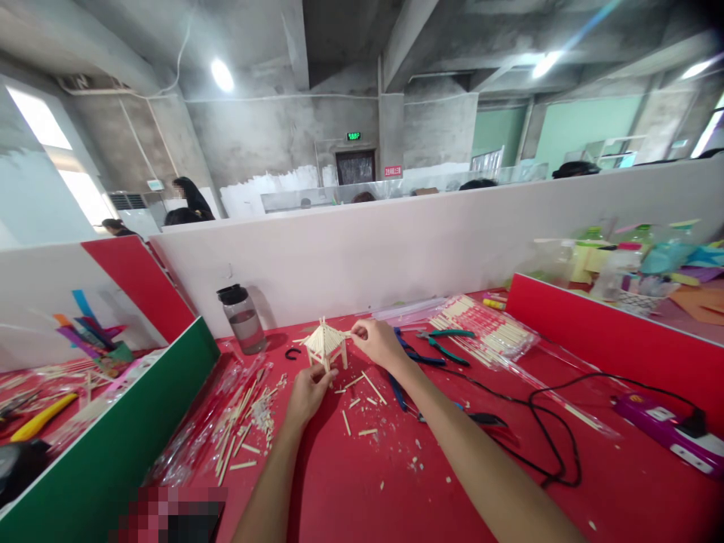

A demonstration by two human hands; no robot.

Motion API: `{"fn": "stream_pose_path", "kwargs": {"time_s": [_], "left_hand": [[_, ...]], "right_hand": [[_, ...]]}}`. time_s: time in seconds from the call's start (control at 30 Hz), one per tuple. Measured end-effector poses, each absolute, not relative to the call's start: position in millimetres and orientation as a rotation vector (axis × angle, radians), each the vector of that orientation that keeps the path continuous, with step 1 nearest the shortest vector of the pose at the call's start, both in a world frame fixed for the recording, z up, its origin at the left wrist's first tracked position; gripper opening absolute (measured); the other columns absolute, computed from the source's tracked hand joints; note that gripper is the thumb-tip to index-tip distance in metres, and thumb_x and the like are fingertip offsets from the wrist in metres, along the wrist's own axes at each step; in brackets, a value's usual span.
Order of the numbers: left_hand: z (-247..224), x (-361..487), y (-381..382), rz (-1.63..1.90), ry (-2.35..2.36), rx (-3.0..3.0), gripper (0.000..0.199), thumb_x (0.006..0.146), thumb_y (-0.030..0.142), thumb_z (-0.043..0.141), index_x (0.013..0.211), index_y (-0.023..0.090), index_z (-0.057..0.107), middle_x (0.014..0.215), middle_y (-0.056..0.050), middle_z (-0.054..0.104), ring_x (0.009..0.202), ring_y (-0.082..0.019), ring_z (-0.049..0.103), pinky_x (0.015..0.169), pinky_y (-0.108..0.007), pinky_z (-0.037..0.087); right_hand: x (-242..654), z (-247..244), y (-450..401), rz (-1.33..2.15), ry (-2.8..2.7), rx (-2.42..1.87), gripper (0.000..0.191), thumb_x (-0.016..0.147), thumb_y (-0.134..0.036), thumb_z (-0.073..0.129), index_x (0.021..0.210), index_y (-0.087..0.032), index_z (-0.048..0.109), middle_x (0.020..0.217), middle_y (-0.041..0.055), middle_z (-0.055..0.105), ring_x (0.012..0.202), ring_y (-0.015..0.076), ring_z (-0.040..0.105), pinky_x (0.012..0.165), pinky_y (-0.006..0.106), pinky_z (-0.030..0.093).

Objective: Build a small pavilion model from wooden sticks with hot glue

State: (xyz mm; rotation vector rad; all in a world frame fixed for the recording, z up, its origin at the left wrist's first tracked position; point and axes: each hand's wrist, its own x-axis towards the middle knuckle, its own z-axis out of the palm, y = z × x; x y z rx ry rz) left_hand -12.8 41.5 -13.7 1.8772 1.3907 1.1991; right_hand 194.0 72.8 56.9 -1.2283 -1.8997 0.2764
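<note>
A small pavilion-shaped model [325, 341] made of pale wooden sticks stands upright on the red tabletop, with a pointed roof on thin legs. My left hand [307, 394] is closed on the model's near lower part, thumb and fingers around a leg. At the right edge of the roof, my right hand [374, 345] has its fingertips pinched together. They touch a roof corner or a short stick there; the fingers hide which. Short cut stick pieces [372, 386] lie scattered just right of the model.
Left are loose sticks [234, 430], plastic wrap and a water bottle [243, 320]. Right are green-handled pliers [449, 343], blue-handled tools [421, 356], packed sticks [486, 332], a black cable [557, 430] and a purple power strip [667, 430]. Green [113, 437] and red dividers [611, 351] flank the desk.
</note>
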Motion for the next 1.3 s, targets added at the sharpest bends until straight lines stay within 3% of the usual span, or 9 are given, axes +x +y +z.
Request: {"fn": "stream_pose_path", "kwargs": {"time_s": [0.23,0.43,0.63,0.77,0.93,1.07,1.3], "left_hand": [[-13.5,-14.3,41.1,1.191,1.366,1.911,0.039,0.082,0.049,0.06,0.068,0.014,0.069,0.061,0.0,0.062,0.064,-0.017,0.056,0.062,-0.024,0.043],[-18.1,-18.3,46.0,1.211,1.372,1.891,0.039,0.087,0.047,0.054,0.089,0.012,0.072,0.071,-0.002,0.068,0.068,-0.019,0.06,0.065,-0.026,0.044],[-24.4,-25.2,53.5,1.316,1.448,1.877,0.045,0.089,0.047,0.048,0.105,0.013,0.072,0.094,-0.011,0.076,0.086,-0.028,0.068,0.077,-0.034,0.048],[-32.6,-27.4,58.4,1.345,1.486,1.866,0.05,0.091,0.05,0.046,0.112,0.012,0.069,0.097,-0.014,0.075,0.088,-0.03,0.069,0.08,-0.037,0.05],[-40.9,-27.2,63.5,1.361,1.499,1.86,0.051,0.093,0.051,0.043,0.117,0.011,0.066,0.114,-0.019,0.071,0.109,-0.032,0.065,0.094,-0.043,0.048],[-42.1,-27.0,65.0,1.365,1.5,1.853,0.053,0.094,0.05,0.041,0.119,0.01,0.063,0.115,-0.02,0.071,0.109,-0.033,0.065,0.095,-0.045,0.048],[-36.1,-26.8,62.7,1.325,1.47,1.862,0.053,0.095,0.052,0.037,0.112,0.01,0.065,0.108,-0.018,0.072,0.102,-0.031,0.067,0.093,-0.044,0.048]], "right_hand": [[198.1,57.6,74.9,0.315,-1.948,-1.277,0.015,0.08,-0.017,0.068,0.095,-0.02,0.07,0.087,0.0039,0.077,0.08,0.0175,0.072,0.072,0.023,0.051],[203.7,48.9,78.7,0.375,-2.051,-1.3,0.024,0.077,-0.016,0.07,0.1,-0.02,0.071,0.085,0.0034,0.078,0.078,0.0178,0.072,0.07,0.023,0.05],[196.7,38.9,77.0,0.438,-2.176,-1.248,0.011,0.078,-0.018,0.069,0.086,-0.021,0.075,0.081,0.0027,0.078,0.077,0.0172,0.073,0.066,0.02,0.048],[189.2,35.8,72.4,0.457,-2.242,-1.218,0.01,0.079,-0.021,0.07,0.086,-0.022,0.077,0.08,0.0018,0.078,0.077,0.0165,0.073,0.065,0.019,0.047],[179.3,30.6,69.3,0.463,-2.284,-1.258,0.013,0.08,-0.027,0.07,0.089,-0.024,0.079,0.086,0.0032,0.079,0.082,0.0182,0.073,0.067,0.02,0.047],[173.5,28.2,67.6,0.431,-2.267,-1.325,0.018,0.08,-0.031,0.07,0.095,-0.024,0.079,0.092,0.0058,0.079,0.089,0.022,0.073,0.071,0.023,0.048],[169.7,30.4,61.3,0.476,-2.316,-1.263,0.015,0.081,-0.031,0.069,0.09,-0.025,0.079,0.088,0.0017,0.079,0.083,0.0179,0.072,0.065,0.019,0.044]]}}
